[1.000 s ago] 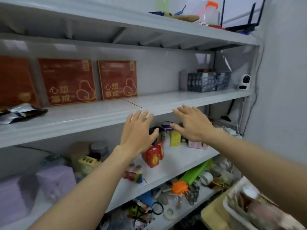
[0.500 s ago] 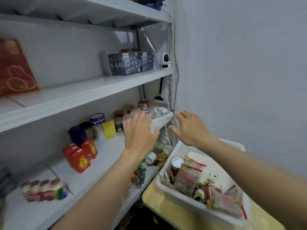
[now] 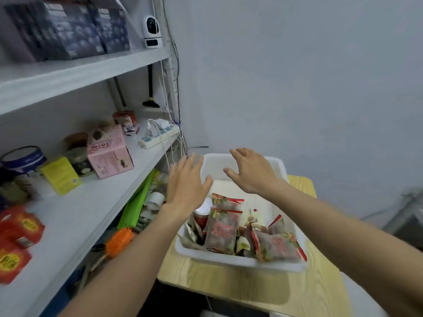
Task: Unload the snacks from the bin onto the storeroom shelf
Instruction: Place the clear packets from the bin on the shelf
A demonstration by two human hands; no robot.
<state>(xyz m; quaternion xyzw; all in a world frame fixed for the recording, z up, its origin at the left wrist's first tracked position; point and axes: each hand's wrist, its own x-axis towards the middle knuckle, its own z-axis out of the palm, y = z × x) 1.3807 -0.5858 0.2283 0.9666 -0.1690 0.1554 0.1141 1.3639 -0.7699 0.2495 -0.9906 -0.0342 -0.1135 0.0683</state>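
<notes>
- Both hands, left hand [image 3: 186, 184] and right hand [image 3: 250, 173], have swung from the shelf [image 3: 91, 202] to above the bin [image 3: 240, 261]; I judge a pick is starting.
- Both are empty, fingers spread and released.
- The snacks [image 3: 223, 229] lie in the bin's near half, below the hands; the bin rests on the bench [image 3: 229, 284].

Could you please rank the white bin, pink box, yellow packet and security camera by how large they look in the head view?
1. bin
2. pink box
3. yellow packet and camera: these look alike, and the camera sits farther back, so I leave them unranked.
</notes>
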